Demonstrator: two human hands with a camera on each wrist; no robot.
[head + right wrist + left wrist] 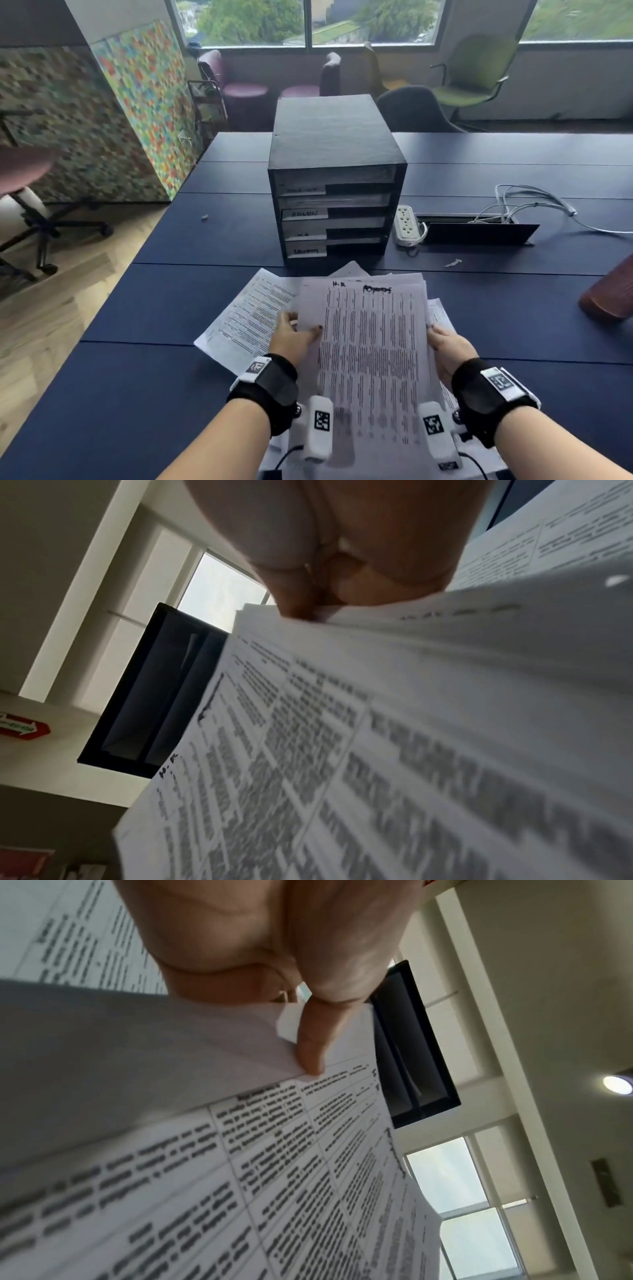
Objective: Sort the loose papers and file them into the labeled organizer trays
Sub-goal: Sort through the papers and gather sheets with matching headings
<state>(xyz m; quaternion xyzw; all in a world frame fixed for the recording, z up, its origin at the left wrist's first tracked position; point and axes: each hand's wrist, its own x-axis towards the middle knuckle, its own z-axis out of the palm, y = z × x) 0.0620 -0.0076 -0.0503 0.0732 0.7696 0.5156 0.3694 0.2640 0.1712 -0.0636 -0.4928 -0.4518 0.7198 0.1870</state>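
Note:
A stack of printed papers (373, 346) is raised above the dark blue table (164, 308), its top sheet marked by hand near the upper edge. My left hand (294, 337) pinches the stack's left edge, thumb on top, as the left wrist view shows with the thumb (313, 1047) pressed on the papers (240, 1177). My right hand (445, 349) grips the right edge; the right wrist view shows the fingers (298, 596) clamped on the papers (377, 750). More loose sheets (246, 315) lie on the table beneath. The black organizer (334, 178) with four labeled trays stands just beyond.
A white power strip (407, 224) and a cable hatch (479, 231) with loose white cables (534, 202) lie right of the organizer. A brown-red object (611, 294) sits at the table's right edge. Chairs stand behind the table and at left.

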